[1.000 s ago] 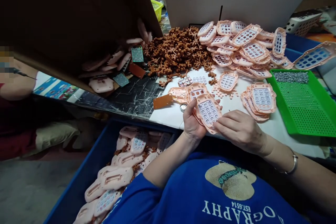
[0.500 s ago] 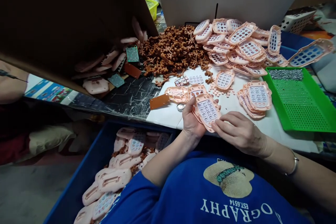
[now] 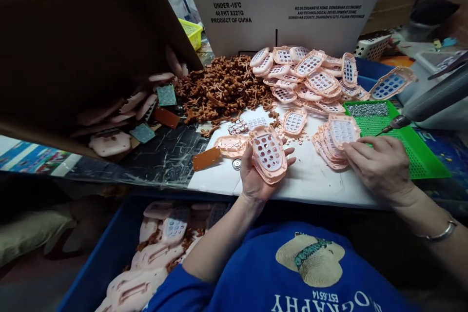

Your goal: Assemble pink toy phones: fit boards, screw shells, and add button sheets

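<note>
My left hand (image 3: 258, 175) is wrapped around a small stack of pink plastic shells (image 3: 269, 153), its fingers showing at the far side. The top shell has rows of holes, with a white inner face. At the right, my right hand (image 3: 382, 165) pinches the near edge of a pink shell fitted with a white keypad (image 3: 342, 129). That shell lies on a pile of similar pink shells (image 3: 326, 148). One more holed shell (image 3: 294, 122) lies between the hands, farther back. Beside my left hand are a shell with thin wires (image 3: 230, 145), a brown board (image 3: 207, 158) and a round metal speaker (image 3: 237, 164).
A brown heap of small parts (image 3: 223, 87) and many pink shells (image 3: 310, 75) stand before a white carton (image 3: 285, 19). A green tray (image 3: 426, 156) holds screws under a power screwdriver (image 3: 435, 102). An open carton (image 3: 91, 48) stands left; a blue bin (image 3: 106, 248) sits below.
My right hand has moved right with the keypad-fitted shell, from my left hand to the pile. A holed shell now tops the left hand's stack. The view has shifted, showing the screwdriver.
</note>
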`<state>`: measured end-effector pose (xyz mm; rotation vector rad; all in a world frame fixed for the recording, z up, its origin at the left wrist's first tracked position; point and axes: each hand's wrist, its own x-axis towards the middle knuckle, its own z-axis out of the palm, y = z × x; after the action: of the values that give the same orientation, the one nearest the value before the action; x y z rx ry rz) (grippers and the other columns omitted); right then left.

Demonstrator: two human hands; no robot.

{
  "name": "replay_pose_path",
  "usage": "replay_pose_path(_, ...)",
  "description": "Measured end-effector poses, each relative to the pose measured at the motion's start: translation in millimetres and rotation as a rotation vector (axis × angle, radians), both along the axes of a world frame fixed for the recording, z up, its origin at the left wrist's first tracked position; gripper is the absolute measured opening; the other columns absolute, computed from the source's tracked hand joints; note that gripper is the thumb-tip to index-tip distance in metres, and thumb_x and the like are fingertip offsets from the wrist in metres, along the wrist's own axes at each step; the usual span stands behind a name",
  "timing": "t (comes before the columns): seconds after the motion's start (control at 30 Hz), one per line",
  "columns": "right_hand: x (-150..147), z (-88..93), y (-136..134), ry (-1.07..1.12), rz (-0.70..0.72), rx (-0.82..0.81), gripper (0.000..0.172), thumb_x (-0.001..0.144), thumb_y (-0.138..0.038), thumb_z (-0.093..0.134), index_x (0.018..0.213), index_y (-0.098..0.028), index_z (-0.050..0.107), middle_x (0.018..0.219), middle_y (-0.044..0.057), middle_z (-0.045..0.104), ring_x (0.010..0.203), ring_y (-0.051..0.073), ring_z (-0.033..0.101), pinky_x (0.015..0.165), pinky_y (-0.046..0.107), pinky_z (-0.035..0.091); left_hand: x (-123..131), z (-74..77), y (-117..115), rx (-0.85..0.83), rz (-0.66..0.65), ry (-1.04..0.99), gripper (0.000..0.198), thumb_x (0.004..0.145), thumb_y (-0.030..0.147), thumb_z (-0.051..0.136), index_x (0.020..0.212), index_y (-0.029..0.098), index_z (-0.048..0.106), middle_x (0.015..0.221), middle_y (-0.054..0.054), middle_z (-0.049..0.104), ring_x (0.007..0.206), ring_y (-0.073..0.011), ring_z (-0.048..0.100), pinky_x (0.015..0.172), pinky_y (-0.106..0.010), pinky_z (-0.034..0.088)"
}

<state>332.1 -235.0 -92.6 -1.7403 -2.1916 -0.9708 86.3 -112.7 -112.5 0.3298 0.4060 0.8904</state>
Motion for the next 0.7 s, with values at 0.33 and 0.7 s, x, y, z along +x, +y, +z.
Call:
replay_pose_path(0.33,-36.1,7.2,21.6,0.225,0.164,-0.031,0.015,0.089,-0.026,0.062,0.1,-0.018,0.069,0.099,0.005,0.075,0.099,0.025,0.062,0.096,0.044,0.041,-18.7,-1.2,-3.7,0.062,-0.011,0.032,0.062,0.083,0.054,0.058,0.131,0.014,0.057,0.109,-0.018,0.071,0.102,-0.0358,0.069,0.083,-0.049,0.058)
replay_pose_path(0.7,-69.4,-0.7,102.9,0.223,-0.049,-0.457,0.022,0.093,-0.017,0.051,0.104,-0.014,0.069,0.097,0.01,0.071,0.086,0.022,0.058,0.07,0.034,0.035,-48.0,-5.5,6.7,0.089,0.105,0.044,0.073,0.073,0.053,0.073,0.135,0.019,0.054,0.111,-0.013,0.071,0.088,-0.027,0.071,0.082,-0.043,0.058)
